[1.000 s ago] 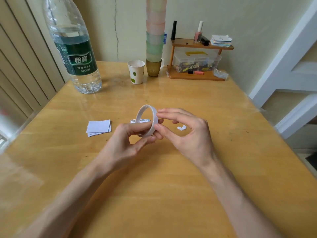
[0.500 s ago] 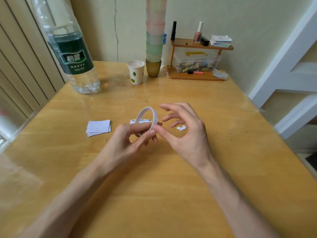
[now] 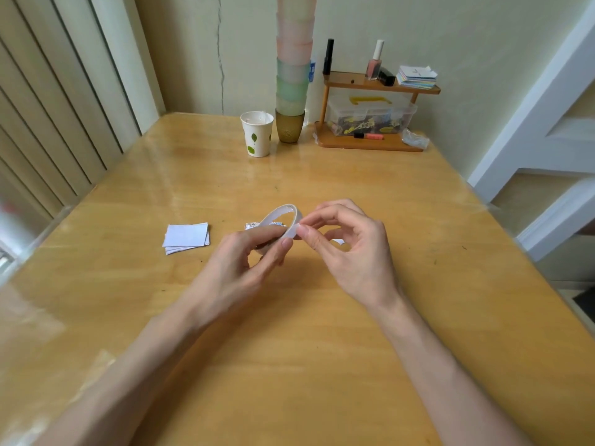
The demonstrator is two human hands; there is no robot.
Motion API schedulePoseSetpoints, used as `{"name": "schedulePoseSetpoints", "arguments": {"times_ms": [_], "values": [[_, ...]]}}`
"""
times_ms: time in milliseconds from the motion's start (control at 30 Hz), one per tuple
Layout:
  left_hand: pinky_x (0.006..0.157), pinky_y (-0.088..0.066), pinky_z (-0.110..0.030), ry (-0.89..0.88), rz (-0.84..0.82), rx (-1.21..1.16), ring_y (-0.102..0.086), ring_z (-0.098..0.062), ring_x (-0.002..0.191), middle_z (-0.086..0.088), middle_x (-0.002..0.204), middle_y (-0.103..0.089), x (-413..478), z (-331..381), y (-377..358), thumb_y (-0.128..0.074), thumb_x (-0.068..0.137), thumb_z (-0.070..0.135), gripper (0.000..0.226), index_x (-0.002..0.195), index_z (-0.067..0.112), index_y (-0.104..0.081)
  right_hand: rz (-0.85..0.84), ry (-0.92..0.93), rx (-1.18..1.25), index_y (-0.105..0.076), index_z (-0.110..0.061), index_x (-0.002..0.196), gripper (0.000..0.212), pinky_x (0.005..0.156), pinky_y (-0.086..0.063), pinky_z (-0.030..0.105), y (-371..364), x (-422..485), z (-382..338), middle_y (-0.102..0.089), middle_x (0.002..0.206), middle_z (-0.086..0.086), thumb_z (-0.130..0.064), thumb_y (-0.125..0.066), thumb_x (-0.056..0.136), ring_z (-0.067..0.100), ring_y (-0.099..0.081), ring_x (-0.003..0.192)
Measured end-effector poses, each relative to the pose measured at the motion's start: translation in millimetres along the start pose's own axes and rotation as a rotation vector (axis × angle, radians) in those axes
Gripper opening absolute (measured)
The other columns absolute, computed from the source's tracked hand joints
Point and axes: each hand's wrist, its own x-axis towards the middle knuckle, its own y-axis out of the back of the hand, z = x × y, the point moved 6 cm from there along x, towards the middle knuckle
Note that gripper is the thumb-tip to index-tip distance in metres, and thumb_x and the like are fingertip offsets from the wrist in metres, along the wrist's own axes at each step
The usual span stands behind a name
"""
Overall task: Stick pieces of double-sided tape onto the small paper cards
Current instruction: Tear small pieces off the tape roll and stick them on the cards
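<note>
A thin white roll of double-sided tape (image 3: 283, 214) stands on edge above the wooden table (image 3: 322, 349). My left hand (image 3: 238, 262) grips its lower part between thumb and fingers. My right hand (image 3: 351, 249) pinches the roll's right rim with thumb and forefinger, the other fingers curled above. A small stack of white paper cards (image 3: 186, 238) lies to the left of the hands. A small white scrap (image 3: 338, 242) shows under my right hand, partly hidden. A crumpled wrapper (image 3: 254, 225) lies just behind the roll.
At the far end stand a paper cup (image 3: 257, 134), a tall stack of coloured cups (image 3: 291, 91) and a wooden shelf (image 3: 370, 143) with a clear box, bottles and paper pads. A radiator-like panel runs along the left edge.
The large water bottle at the back left is gone from view as the view shifted. My right thumb and forefinger have closed on the roll's rim; the roll tilts slightly more.
</note>
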Motion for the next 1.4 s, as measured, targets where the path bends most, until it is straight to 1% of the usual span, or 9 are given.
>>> {"name": "schedulePoseSetpoints", "arguments": {"times_ms": [267,434,667,834,901,1001,1134,1268,1401], "values": [[0.070,-0.036,-0.044,-0.023,0.021,-0.019,-0.036,-0.030,0.072,-0.017,0.075,-0.042,0,5,3,-0.050,0.109,0.031,0.028,0.087,0.021,-0.064,0.026,-0.025,-0.006,-0.077,-0.014,0.104,0.017,0.076,-0.056,0.025,-9,-4,3,-0.058,0.121,0.006,-0.010,-0.083,0.088,0.017,-0.073,0.084],[0.070,-0.034,-0.043,-0.005,0.037,0.008,-0.033,-0.029,0.073,-0.016,0.075,-0.039,-1,2,4,-0.050,0.109,0.030,0.033,0.094,0.007,-0.068,0.054,-0.013,-0.026,-0.066,-0.017,0.132,0.048,0.075,-0.059,0.031,-9,-5,1,-0.056,0.124,0.004,-0.013,-0.083,0.088,0.017,-0.073,0.088],[0.067,-0.032,-0.042,0.009,0.028,0.041,-0.031,-0.024,0.071,-0.011,0.074,-0.034,-1,1,3,-0.050,0.110,0.029,0.038,0.087,0.001,-0.060,0.051,0.081,-0.179,-0.081,-0.014,0.106,0.015,0.075,-0.056,0.031,-8,-6,-1,-0.066,0.114,-0.002,-0.015,-0.081,0.090,0.014,-0.070,0.090],[0.067,-0.032,-0.042,0.033,0.024,0.020,-0.032,-0.024,0.071,-0.012,0.074,-0.037,-2,-3,2,-0.049,0.110,0.036,0.043,0.091,0.001,-0.065,0.033,-0.007,-0.066,-0.080,-0.012,0.093,0.004,0.074,-0.055,0.029,-9,-6,0,-0.067,0.107,-0.001,-0.011,-0.082,0.090,0.015,-0.073,0.083],[0.066,-0.033,-0.039,0.038,0.026,0.006,-0.033,-0.022,0.070,-0.014,0.075,-0.043,-1,-4,3,-0.048,0.110,0.033,0.037,0.091,0.009,-0.069,0.014,-0.061,0.006,-0.079,-0.010,0.093,0.004,0.077,-0.058,0.037,-9,-4,3,-0.066,0.109,0.002,-0.010,-0.081,0.090,0.015,-0.073,0.082],[0.061,-0.032,-0.027,0.025,0.032,0.019,-0.032,-0.013,0.066,-0.013,0.073,-0.045,1,1,5,-0.049,0.110,0.030,0.028,0.088,0.029,-0.067,0.011,-0.095,0.061,-0.079,-0.011,0.100,0.010,0.078,-0.059,0.039,-9,-4,6,-0.062,0.118,0.006,-0.010,-0.081,0.090,0.018,-0.075,0.083],[0.063,-0.036,-0.011,0.020,0.049,0.032,-0.043,-0.005,0.061,-0.019,0.070,-0.047,-1,5,9,-0.050,0.110,0.021,0.028,0.094,0.020,-0.072,0.064,-0.094,0.073,-0.065,-0.022,0.133,0.052,0.076,-0.053,0.021,-7,-3,5,-0.054,0.130,0.009,-0.008,-0.084,0.086,0.015,-0.073,0.088],[0.062,-0.035,-0.013,0.031,0.036,0.050,-0.033,-0.014,0.063,-0.019,0.070,-0.045,0,-1,9,-0.049,0.110,0.025,0.029,0.097,0.015,-0.073,0.019,0.020,-0.153,-0.078,-0.020,0.118,0.028,0.078,-0.054,0.027,-9,-5,1,-0.059,0.128,-0.003,-0.016,-0.079,0.091,0.014,-0.071,0.093],[0.060,-0.032,-0.033,0.022,0.041,0.071,-0.032,-0.025,0.066,-0.014,0.070,-0.040,0,-7,10,-0.048,0.110,0.029,0.033,0.088,0.014,-0.067,0.007,0.091,-0.238,-0.082,-0.019,0.107,0.020,0.078,-0.048,0.019,-14,-9,-5,-0.066,0.118,-0.002,-0.015,-0.083,0.087,0.012,-0.066,0.099]]}}
